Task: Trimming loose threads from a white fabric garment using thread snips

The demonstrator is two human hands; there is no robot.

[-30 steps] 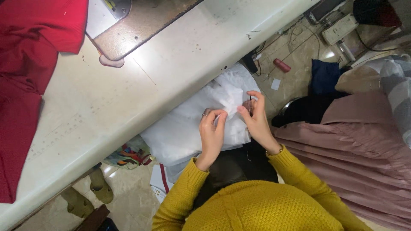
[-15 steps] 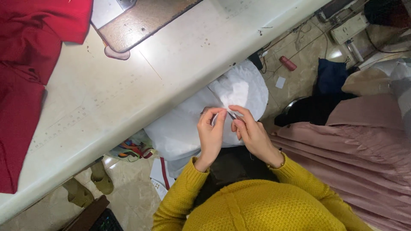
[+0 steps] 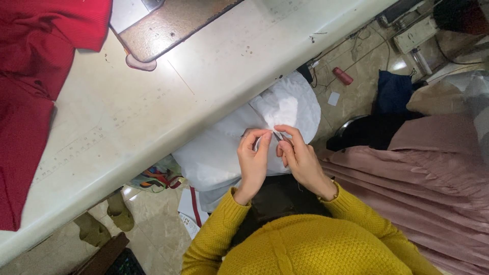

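A bundle of white fabric (image 3: 229, 147) lies across my lap, below the edge of the cream sewing table (image 3: 153, 112). My left hand (image 3: 253, 159) pinches a fold of this fabric between thumb and fingers. My right hand (image 3: 299, 158) pinches the same fold right beside it, and a small thin dark object, possibly a tool, shows between its fingertips. Both hands meet at the fold, fingertips almost touching. My sleeves are mustard yellow knit.
Red cloth (image 3: 30, 86) covers the table's left end. A sewing machine base (image 3: 168, 25) sits at the top. A pile of dusty pink fabric (image 3: 423, 178) lies at my right. On the floor are a red thread spool (image 3: 343, 76), dark cloth (image 3: 395, 91) and slippers (image 3: 119, 211).
My right hand came down from the upper part of the white fabric and closed in beside my left hand; both now pinch one fold together.
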